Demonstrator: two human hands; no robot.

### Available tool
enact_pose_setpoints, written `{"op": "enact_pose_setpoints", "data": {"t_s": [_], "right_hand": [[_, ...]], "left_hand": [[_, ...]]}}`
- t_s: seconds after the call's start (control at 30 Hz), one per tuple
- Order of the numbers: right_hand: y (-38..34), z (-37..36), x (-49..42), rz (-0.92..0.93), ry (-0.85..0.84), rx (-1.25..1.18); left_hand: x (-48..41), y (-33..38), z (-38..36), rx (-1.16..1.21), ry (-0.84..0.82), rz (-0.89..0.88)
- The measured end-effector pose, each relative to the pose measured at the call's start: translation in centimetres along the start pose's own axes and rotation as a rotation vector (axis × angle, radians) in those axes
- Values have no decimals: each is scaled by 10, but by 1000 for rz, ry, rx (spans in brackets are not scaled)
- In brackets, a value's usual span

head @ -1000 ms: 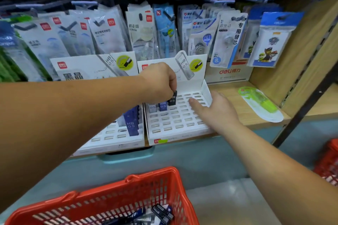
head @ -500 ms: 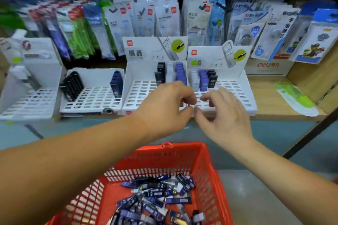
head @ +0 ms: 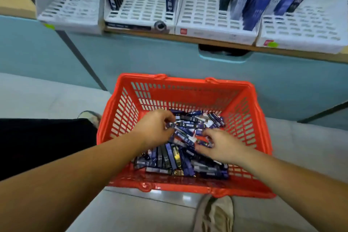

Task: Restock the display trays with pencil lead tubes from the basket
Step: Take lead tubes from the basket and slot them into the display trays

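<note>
In red basket (head: 188, 84), left hand (head: 154, 131) fingers pinching lead tube (head: 168, 126), right hand (head: 225, 146) fingers pinching second tube (head: 204, 144) mid-pile

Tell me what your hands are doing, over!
Left hand pinching a lead tube in the red basket. Right hand on the pile, grip unclear. Nothing blocking the display trays.

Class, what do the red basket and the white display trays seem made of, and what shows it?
Red basket: likely moulded plastic, glossy; slotted walls, glints on the near rim. White display trays: card or thin plastic, matte; flat panels, punched slot grid; blur leaves it open.
</note>
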State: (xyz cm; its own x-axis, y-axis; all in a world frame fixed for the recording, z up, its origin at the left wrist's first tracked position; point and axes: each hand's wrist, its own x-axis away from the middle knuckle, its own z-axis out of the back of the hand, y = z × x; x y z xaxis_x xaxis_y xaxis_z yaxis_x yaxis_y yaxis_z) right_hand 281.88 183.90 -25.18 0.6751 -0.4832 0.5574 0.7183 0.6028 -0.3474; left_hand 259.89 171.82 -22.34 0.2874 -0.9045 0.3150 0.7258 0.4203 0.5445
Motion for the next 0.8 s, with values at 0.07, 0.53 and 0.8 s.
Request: {"op": "enact_pose_setpoints", "data": {"t_s": [0.07, 0.53, 0.8], "right_hand": [[5, -9, -9, -37, -43, -21], [-17, -72, -83, -277, -217, 241], [-4, -81, -89, -478, -27, 52]], "left_hand": [[-5, -23, -18, 7, -86, 93], [-24, -96, -88, -55, -338, 671], [-34, -99, -97, 296, -264, 827]]}}
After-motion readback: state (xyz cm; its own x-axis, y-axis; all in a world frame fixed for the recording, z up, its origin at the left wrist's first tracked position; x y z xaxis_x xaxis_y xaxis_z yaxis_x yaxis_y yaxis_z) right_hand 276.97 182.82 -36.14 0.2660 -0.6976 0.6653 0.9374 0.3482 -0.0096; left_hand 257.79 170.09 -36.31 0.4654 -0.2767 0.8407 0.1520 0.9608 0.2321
